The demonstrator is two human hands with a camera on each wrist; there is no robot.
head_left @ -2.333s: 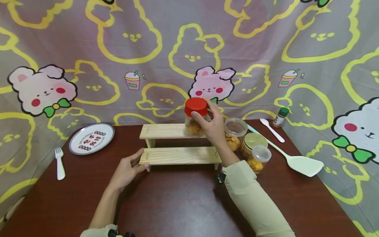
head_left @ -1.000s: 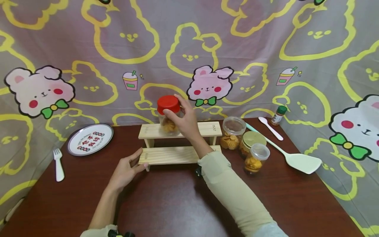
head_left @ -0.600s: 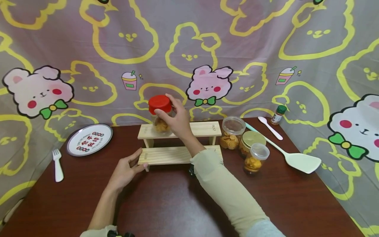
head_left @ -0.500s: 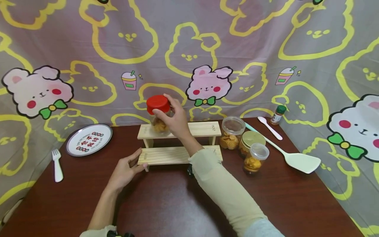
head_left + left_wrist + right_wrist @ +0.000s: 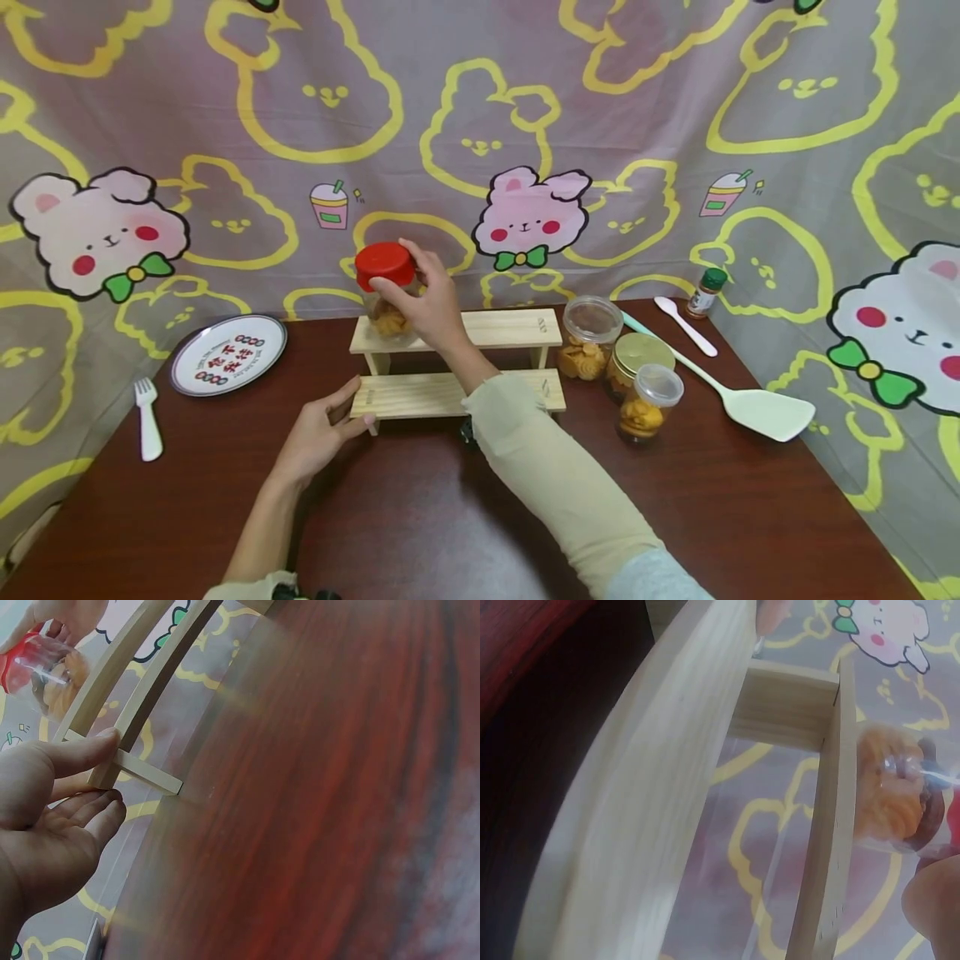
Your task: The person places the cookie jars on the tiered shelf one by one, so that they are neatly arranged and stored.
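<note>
A two-tier wooden rack (image 5: 420, 396) stands on the table, in front of the patterned cloth. With thumb and fingers, my left hand (image 5: 315, 437) grips the left end of its lower plank; the left wrist view shows the thumb (image 5: 86, 750) against the wood. My right hand (image 5: 433, 307) holds a clear jar (image 5: 388, 321) of cookies by its red lid. The jar is upright at the left end of the upper plank. In the right wrist view, its base meets that plank (image 5: 832, 825), and only part of the hand shows.
Right of the rack stand three more cookie jars: a clear-lidded one (image 5: 588, 346), a gold-lidded one (image 5: 639, 354) and a small one (image 5: 647, 408). Beyond lie a spatula (image 5: 768, 414), a spoon (image 5: 686, 325) and a green-capped bottle (image 5: 705, 293). A plate (image 5: 228, 354) and fork (image 5: 148, 421) lie left.
My right hand has moved the red-lidded jar leftward along the upper plank, from its right part to its left end. The left hand has kept its grip on the rack.
</note>
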